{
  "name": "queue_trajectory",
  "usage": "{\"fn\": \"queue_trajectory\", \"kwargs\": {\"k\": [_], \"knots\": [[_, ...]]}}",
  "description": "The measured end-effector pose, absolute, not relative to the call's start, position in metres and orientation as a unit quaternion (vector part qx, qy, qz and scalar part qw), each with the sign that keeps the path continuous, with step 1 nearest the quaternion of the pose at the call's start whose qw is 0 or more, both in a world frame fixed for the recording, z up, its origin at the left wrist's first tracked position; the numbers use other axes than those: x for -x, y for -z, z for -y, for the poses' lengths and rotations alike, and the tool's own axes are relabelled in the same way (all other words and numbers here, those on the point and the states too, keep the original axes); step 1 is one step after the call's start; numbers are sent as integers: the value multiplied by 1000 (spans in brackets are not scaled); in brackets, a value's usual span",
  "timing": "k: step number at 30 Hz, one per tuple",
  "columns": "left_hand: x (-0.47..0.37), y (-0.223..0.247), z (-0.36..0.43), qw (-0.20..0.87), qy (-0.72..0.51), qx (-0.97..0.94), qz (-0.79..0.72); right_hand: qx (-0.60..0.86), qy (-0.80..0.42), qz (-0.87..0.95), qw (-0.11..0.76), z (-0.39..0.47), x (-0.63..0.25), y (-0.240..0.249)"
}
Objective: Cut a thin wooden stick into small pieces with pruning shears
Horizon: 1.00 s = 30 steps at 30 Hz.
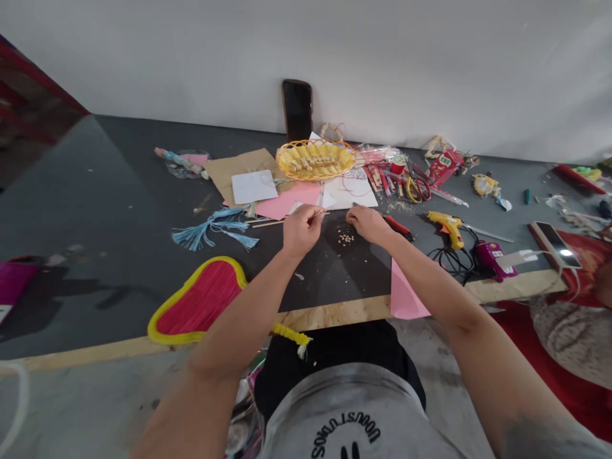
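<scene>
My left hand (pixel 303 229) is closed in a pinch on a thin pale stick, whose short end pokes out past the fingertips. Facing it, my right hand (pixel 368 223) has its fingers curled together; what they hold is hidden, though a small dark tip shows above them. A red-handled tool (pixel 400 227) emerges beside the right wrist, and I cannot tell if the hand grips it. Between the hands, small pale cut pieces (pixel 346 239) lie on the dark tabletop. Thin sticks (pixel 268 223) rest left of my left hand.
A yellow basket (pixel 315 167) holds pale bits, with a phone (pixel 297 108) behind. Blue tassels (pixel 215 229) and a red fan-like piece with yellow edging (pixel 201 299) lie left. Rightward are scissors (pixel 418 188), a yellow glue gun (pixel 447 228), cables and a lit phone (pixel 557 244) near another person.
</scene>
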State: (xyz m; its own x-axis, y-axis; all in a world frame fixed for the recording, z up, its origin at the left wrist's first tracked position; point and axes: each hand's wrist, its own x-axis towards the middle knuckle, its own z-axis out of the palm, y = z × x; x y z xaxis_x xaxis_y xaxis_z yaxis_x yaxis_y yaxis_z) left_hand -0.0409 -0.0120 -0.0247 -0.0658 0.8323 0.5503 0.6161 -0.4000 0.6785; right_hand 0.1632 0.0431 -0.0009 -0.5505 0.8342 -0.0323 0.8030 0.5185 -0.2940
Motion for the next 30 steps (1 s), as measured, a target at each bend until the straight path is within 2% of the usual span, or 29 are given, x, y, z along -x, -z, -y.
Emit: {"fn": "queue_trajectory", "kwargs": {"k": [10, 18, 20, 23, 26, 30], "knots": [[42, 24, 12, 116, -488, -678, -538, 472, -131, 868, 77, -31, -158, 2], [43, 25, 10, 134, -445, -692, -553, 544, -127, 805, 199, 8, -230, -25], [41, 23, 11, 136, -428, -704, -550, 553, -162, 774, 263, 28, -254, -28], [37, 17, 15, 127, -413, -731, -529, 583, -179, 738, 289, 58, -290, -31], [32, 7, 21, 119, -409, -743, -516, 606, -186, 732, 251, 85, -324, -38], [26, -6, 26, 151, -383, -736, -538, 620, -199, 756, 71, 107, -348, -56]]}}
